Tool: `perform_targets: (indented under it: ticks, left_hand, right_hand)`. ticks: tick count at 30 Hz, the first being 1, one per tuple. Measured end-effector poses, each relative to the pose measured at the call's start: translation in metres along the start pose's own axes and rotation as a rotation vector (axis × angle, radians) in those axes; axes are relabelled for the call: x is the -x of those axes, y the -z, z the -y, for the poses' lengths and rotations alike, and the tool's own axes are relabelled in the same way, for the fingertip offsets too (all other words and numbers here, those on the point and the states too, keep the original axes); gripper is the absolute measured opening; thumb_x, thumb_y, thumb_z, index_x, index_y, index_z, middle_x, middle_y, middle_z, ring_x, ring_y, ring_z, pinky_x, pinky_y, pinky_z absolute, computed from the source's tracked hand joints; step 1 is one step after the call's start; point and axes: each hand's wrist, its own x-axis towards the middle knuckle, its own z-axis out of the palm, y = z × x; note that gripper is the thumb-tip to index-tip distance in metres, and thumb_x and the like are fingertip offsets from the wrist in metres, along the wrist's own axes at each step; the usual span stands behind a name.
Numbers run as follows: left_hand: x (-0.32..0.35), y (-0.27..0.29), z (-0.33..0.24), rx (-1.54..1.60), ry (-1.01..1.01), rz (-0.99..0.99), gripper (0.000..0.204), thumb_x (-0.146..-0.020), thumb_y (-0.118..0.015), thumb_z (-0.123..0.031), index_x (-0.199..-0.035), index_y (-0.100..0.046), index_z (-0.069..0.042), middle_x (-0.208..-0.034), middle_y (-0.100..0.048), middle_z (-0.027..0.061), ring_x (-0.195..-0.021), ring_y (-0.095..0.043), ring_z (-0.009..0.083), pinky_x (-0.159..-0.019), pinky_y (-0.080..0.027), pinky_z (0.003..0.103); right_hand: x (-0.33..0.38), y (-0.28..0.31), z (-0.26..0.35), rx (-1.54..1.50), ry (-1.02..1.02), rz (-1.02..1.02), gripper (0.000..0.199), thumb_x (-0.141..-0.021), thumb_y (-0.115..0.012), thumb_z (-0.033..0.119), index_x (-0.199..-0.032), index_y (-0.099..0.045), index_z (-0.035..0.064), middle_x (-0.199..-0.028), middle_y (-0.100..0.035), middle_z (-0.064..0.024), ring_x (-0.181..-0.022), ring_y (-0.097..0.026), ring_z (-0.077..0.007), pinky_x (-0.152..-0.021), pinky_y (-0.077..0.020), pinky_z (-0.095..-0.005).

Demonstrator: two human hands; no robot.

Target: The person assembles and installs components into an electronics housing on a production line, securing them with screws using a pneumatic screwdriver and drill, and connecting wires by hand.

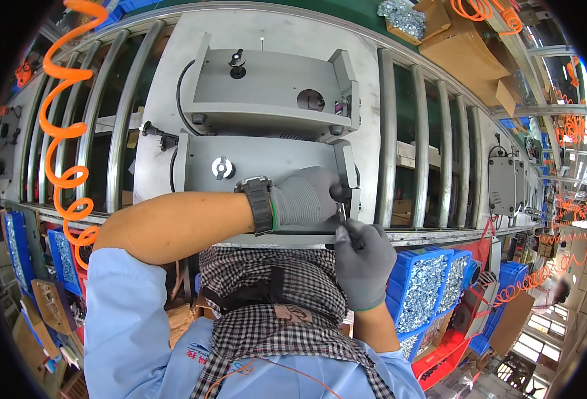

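Showing the head view: two grey metal housings lay on a pallet [373,139] of the roller conveyor [433,133]. The near housing [267,163] sat at the conveyor's near edge, the far housing [273,86] just behind it. The left hand [305,197], gloved and with a wristwatch [259,203], was curled around a black knob [338,192] at the near housing's right end, fingers closed on it. The right hand [362,261], also gloved, lay just below and touching that corner, fingers pinched on a thin metal tool [343,214] pointing up toward the knob. A wing nut [222,167] stood on the housing's face, well left of both hands. Blue bins [426,282] of screws lay right of the right hand. An orange coiled hose [64,126] hung at left.
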Motion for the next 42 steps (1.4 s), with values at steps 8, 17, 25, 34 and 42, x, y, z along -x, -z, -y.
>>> perform_targets:
  ticks: [8, 17, 25, 34, 42]
  left_hand:
    - [0.002, 0.006, -0.003, -0.015, -0.081, -0.028, 0.031, -0.074, -0.063, -0.014, -0.1, -0.063, 0.003, -0.084, -0.066, 0.0165, -0.081, -0.065, 0.0295, -0.075, -0.052, 0.036]
    - [0.006, 0.02, -0.001, 0.081, -0.18, 0.114, 0.029, -0.077, -0.064, -0.015, -0.102, -0.065, -0.001, -0.089, -0.068, 0.0154, -0.087, -0.066, 0.027, -0.079, -0.051, 0.035]
    - [0.013, 0.014, -0.01, 0.007, -0.092, 0.09, 0.025, -0.079, -0.063, -0.015, -0.101, -0.066, -0.003, -0.093, -0.067, 0.0163, -0.09, -0.065, 0.029, -0.082, -0.05, 0.038]
    - [0.009, 0.003, -0.004, -0.005, -0.084, 0.011, 0.025, -0.08, -0.065, -0.019, -0.099, -0.066, -0.004, -0.09, -0.068, 0.0148, -0.087, -0.066, 0.0286, -0.081, -0.051, 0.036]
    - [0.003, -0.001, 0.005, 0.498, 0.102, 0.125, 0.031, -0.085, -0.064, -0.02, -0.102, -0.063, 0.006, -0.084, -0.068, 0.0141, -0.073, -0.068, 0.0202, -0.067, -0.055, 0.03]
  right_hand:
    - [-0.027, -0.003, 0.019, 0.334, 0.029, 0.169, 0.011, -0.075, -0.064, 0.013, -0.079, -0.066, 0.0031, -0.072, -0.061, -0.0151, -0.062, -0.06, -0.0324, -0.056, -0.0469, -0.0406]
    - [-0.023, 0.005, 0.011, 0.21, 0.036, 0.209, 0.013, -0.079, -0.064, 0.019, -0.078, -0.065, 0.0058, -0.07, -0.06, -0.0142, -0.061, -0.06, -0.0325, -0.054, -0.0474, -0.0407]
    - [-0.019, 0.005, -0.003, 0.0, -0.021, 0.231, 0.017, -0.085, -0.062, 0.019, -0.086, -0.069, 0.0032, -0.07, -0.059, -0.0126, -0.058, -0.059, -0.0249, -0.053, -0.0445, -0.0329]
    - [-0.024, -0.035, -0.021, -0.598, -0.352, -0.238, 0.026, -0.091, -0.054, 0.016, -0.103, -0.063, -0.0065, -0.093, -0.064, -0.0092, -0.087, -0.057, -0.0132, -0.08, -0.0452, -0.0251]
    - [-0.023, -0.036, -0.024, -0.593, -0.346, -0.185, 0.024, -0.09, -0.056, 0.013, -0.102, -0.062, -0.0067, -0.093, -0.064, -0.0096, -0.085, -0.058, -0.0134, -0.078, -0.0461, -0.0259]
